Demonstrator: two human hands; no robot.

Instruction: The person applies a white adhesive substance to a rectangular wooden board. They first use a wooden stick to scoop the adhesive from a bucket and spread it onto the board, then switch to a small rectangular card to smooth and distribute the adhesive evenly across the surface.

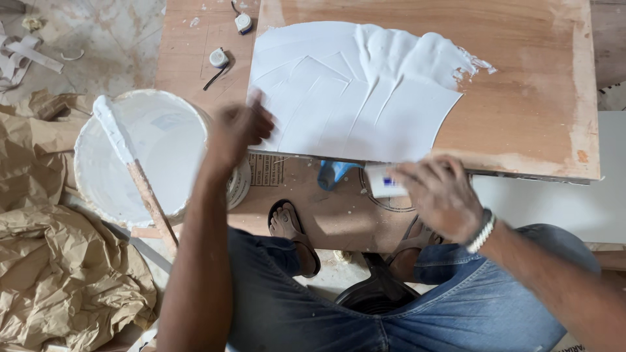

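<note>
- The left hand (pixel 236 130) rests at the near left corner of the white paste patch (pixel 352 98), fingers loosely curled, their tips touching the wet layer; it grips nothing.
- The right hand (pixel 438 194) is closed around a white scraper blade (pixel 383 180), held at the near edge of the wooden board (pixel 521 85), at about five o'clock from the paste.
- The paste covers the board's left half, ridged and thicker toward twelve o'clock.
- A white bucket (pixel 153 156) of the same paste sits at nine o'clock of the left hand, with a coated stick (pixel 134 166) leaning across it.
- Two small tape measures (pixel 220 58) lie on the surface beyond the bucket.
- Crumpled brown paper (pixel 59 274) is on the floor at seven o'clock.
</note>
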